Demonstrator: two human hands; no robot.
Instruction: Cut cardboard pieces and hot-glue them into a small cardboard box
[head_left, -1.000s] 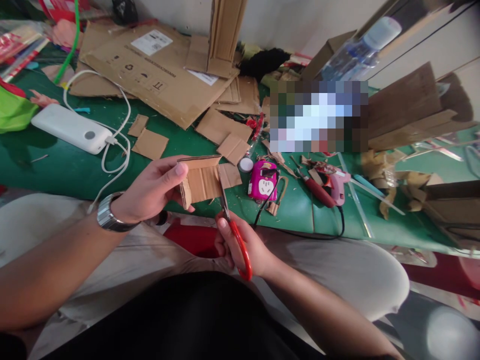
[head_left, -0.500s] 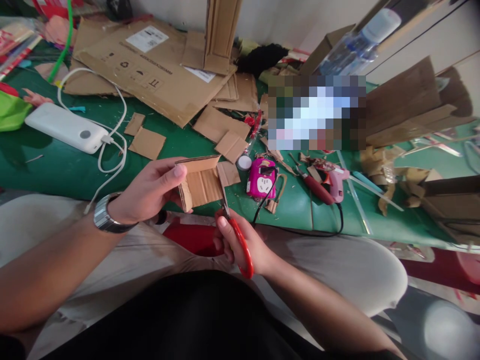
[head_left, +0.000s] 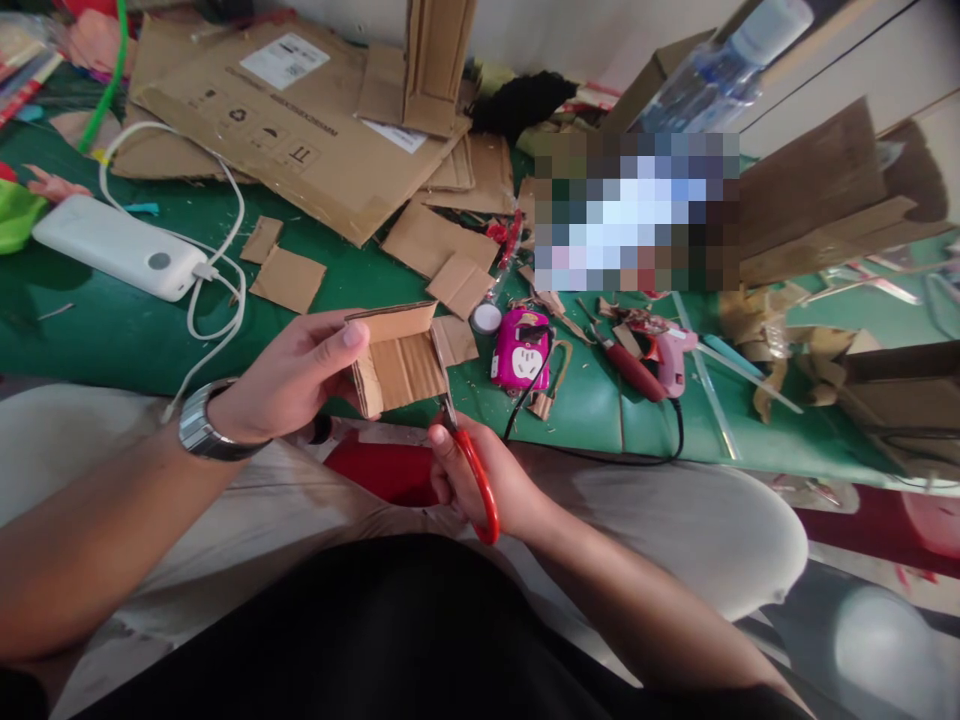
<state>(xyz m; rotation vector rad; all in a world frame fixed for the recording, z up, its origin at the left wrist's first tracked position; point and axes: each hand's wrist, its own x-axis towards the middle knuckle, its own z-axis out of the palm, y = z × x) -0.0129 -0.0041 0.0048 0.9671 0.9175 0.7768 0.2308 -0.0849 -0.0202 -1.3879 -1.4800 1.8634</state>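
Observation:
My left hand (head_left: pixel 296 375), with a metal watch on the wrist, grips a small folded cardboard piece (head_left: pixel 397 360) above my lap, thumb on its upper edge. My right hand (head_left: pixel 487 485) is closed round the red handles of a pair of scissors (head_left: pixel 469 465). The scissor blades point up at the right edge of the cardboard piece. Both hands hover just in front of the green table (head_left: pixel 112 330).
On the table lie a white power bank (head_left: pixel 112 247) with a white cable, flat cardboard sheets (head_left: pixel 300 110), several cardboard offcuts, a pink socket block (head_left: pixel 521 352), a pink glue gun (head_left: pixel 667 360) and red-handled pliers (head_left: pixel 630 365). Cardboard pieces stand at the right.
The blades have slid lower along the cardboard's right edge, so less of them shows. Everything sits slightly higher in view.

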